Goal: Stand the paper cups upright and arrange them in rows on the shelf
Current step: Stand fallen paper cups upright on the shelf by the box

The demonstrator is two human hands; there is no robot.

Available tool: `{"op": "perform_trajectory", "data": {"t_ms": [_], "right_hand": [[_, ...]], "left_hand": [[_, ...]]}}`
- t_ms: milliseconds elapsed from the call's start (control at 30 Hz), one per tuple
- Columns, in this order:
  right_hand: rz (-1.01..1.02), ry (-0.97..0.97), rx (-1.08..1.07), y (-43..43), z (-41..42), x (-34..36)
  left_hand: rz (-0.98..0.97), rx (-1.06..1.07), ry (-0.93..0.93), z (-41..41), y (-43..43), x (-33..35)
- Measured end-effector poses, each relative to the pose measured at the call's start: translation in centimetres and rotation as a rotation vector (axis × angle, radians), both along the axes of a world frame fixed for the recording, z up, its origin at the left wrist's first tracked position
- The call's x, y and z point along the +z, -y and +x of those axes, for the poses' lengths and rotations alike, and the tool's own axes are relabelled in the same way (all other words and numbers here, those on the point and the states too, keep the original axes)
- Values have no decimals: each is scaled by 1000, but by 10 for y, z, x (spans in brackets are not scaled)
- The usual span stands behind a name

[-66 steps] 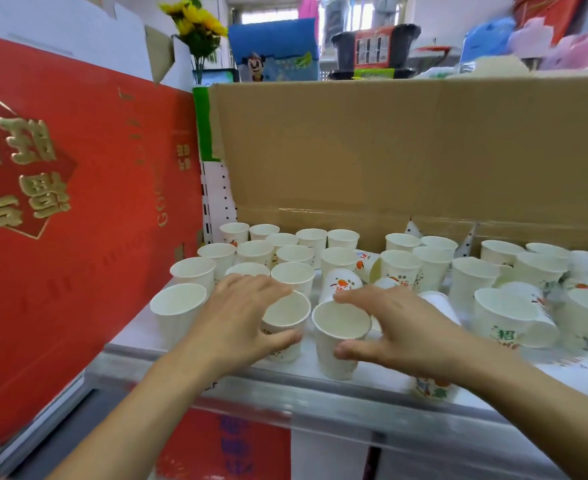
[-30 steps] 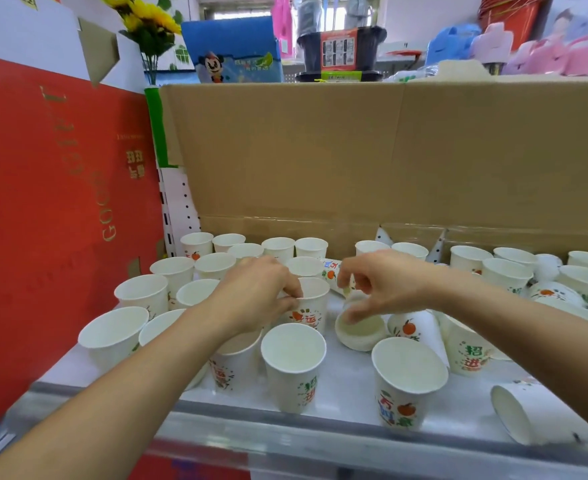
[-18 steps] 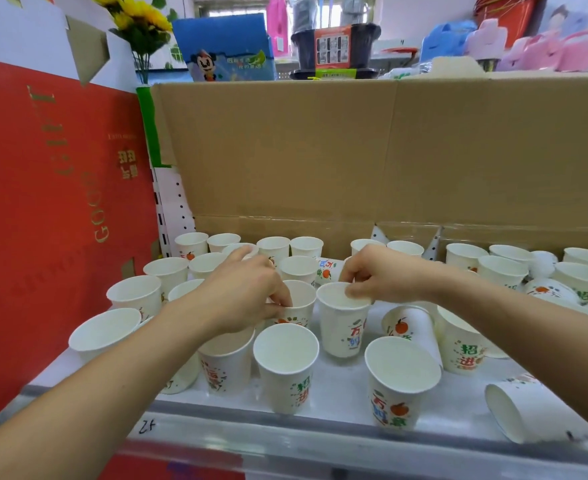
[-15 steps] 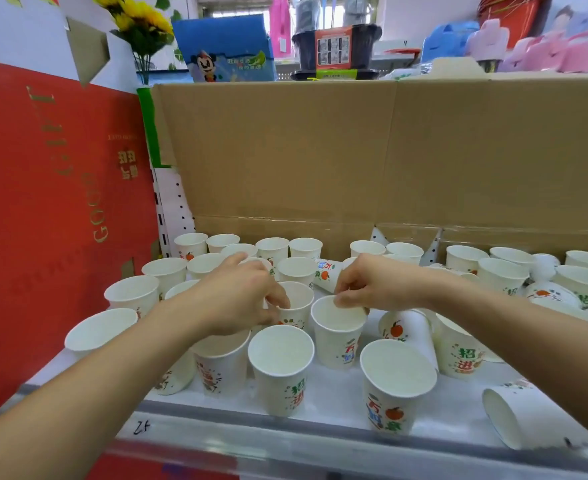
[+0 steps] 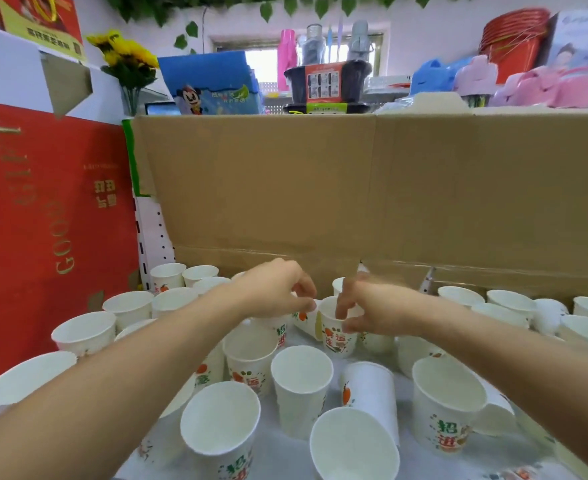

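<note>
Paper cups [image 5: 301, 375] crowd the white shelf [image 5: 285, 452] across the lower frame, most upright and a few tipped. A cardboard wall [image 5: 354, 188] backs them at centre, a red box [image 5: 43, 220] at left. At mid-frame my right grip [image 5: 379, 306] pinches the rim of an upright printed cup [image 5: 334, 341]. My left grip [image 5: 271, 292] curls beside a tilted cup [image 5: 305, 322]; through the blur I cannot tell whether it holds anything.

A tall brown cardboard wall [image 5: 320, 185] stands across the back, a red box [image 5: 43, 220] with gold lettering at its left, white pegboard [image 5: 151, 233] between them. Above the cardboard show yellow flowers [image 5: 126, 53], a blue box [image 5: 213, 81] with a cartoon mouse, a black basket [image 5: 327, 84], pink plastic goods [image 5: 545, 84], stacked red basins [image 5: 510, 39].
</note>
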State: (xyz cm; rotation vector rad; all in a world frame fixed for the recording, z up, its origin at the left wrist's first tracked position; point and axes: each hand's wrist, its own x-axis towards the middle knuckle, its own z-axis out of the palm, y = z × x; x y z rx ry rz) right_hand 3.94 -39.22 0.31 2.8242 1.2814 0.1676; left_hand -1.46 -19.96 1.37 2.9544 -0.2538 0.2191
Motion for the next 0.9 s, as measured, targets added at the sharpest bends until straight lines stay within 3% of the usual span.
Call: {"op": "perform_trajectory", "data": {"t_ms": [167,267,500,600,800,900], "right_hand": [[-118,168,68,10,-3,1],[-170,180,83,22,-7,4],[-150,163,77,35,-10,1],[-129,153,55,37,-11,-1],[-43,54,21,27,-12,-8],[9,13,-14,25,-17,-8]], "left_hand": [[181,27,-76,40,6,-10],[303,48,-65,56,16,-15],[394,73,64,70,25,-20],[347,140,105,69,18,-6],[193,189,-51,65,-7,-1],[178,174,-37,62,-12,0]]}}
